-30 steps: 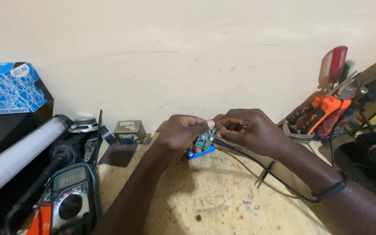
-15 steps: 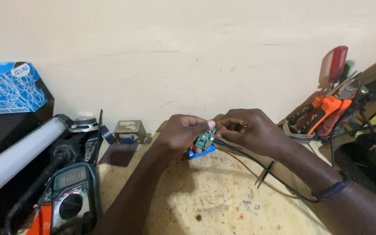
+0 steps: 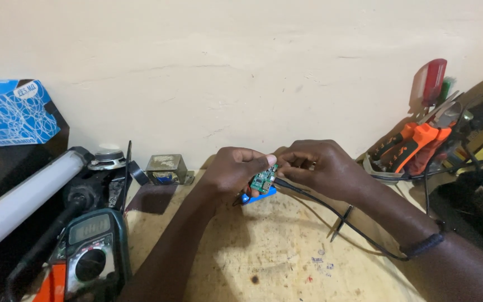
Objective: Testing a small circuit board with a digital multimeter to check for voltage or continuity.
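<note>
Left hand [image 3: 231,170]: pinching small green circuit board [image 3: 263,179] at its left edge, over the bench centre.
Right hand [image 3: 322,168]: fingertips pressed together on black probe lead [image 3: 339,217], touching board.
Room: bare scuffed wooden benchtop [image 3: 275,257] ahead; multimeter [image 3: 91,251] left, orange-handled pliers [image 3: 412,145] right.

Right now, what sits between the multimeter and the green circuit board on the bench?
Head view: the person's left forearm crosses that stretch, over bare wooden bench. The left hand holds the green circuit board; the multimeter sits lower left.
</note>
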